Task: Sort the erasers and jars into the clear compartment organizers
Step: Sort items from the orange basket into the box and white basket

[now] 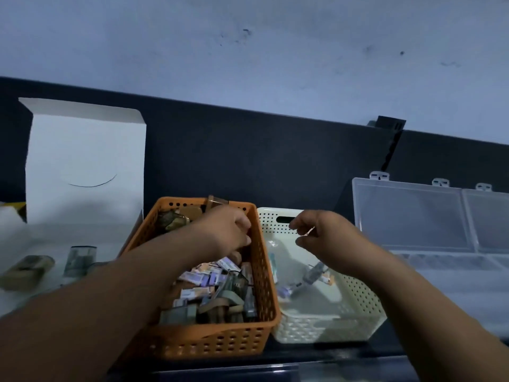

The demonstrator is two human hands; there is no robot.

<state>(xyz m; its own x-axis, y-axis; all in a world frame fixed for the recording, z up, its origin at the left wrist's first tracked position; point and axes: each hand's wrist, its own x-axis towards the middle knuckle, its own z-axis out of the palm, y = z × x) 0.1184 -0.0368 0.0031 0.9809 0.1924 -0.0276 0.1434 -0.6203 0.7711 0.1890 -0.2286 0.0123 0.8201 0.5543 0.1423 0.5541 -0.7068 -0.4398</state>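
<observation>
though eraser labels illegible: left hand, right hand over baskets, fingers' hold unclear

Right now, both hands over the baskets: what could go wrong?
1. The left hand digs into the orange basket, heaped with erasers; neighbours may snag or spill over the rim.
2. The clear organizer sits right of the white basket, so a carried piece could drop into that basket on the way.
3. The right hand seems to pinch something thin, too blurred to name; a missort is possible.
</observation>
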